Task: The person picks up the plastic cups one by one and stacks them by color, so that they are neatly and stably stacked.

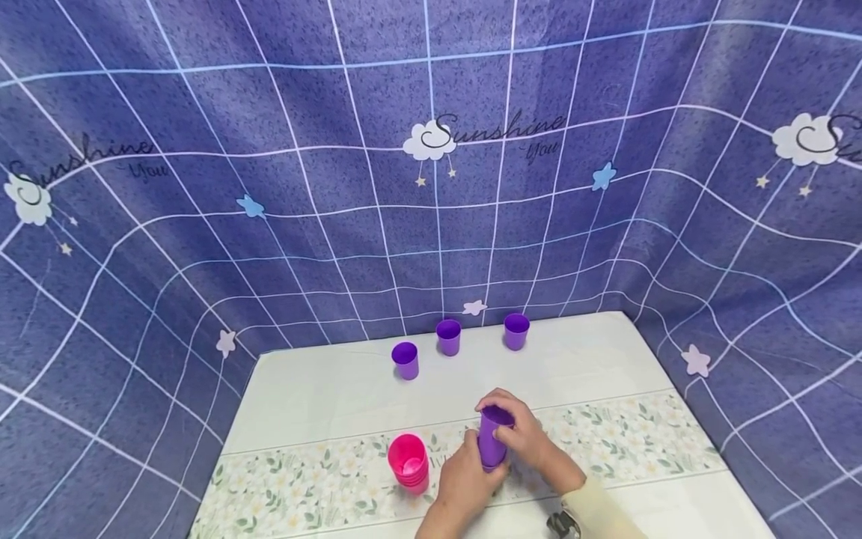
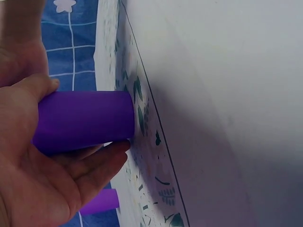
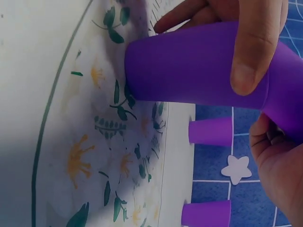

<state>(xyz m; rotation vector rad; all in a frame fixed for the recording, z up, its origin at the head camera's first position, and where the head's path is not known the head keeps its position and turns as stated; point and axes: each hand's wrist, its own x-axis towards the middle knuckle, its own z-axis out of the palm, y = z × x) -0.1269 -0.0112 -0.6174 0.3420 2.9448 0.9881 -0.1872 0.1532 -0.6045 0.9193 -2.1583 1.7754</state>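
In the head view, my left hand (image 1: 468,475) holds a purple cup (image 3: 194,66) low over the table, thumb across its near side and fingers round the back. A second purple cup (image 1: 497,415) sits at the top of it, tilted in the right wrist view. My right hand (image 1: 525,434) grips this upper cup near its rim, with the thumb on the near side and fingers over the far side. Left of my hands stands a nested stack of pink cups (image 1: 409,464), open ends up.
Towards the back of the white table (image 1: 323,389) stand three upright purple cups, a left one (image 1: 406,361), a middle one (image 1: 448,338) and a right one (image 1: 516,332). A floral band crosses the tabletop. A blue gridded curtain (image 1: 377,247) encloses the back and sides.
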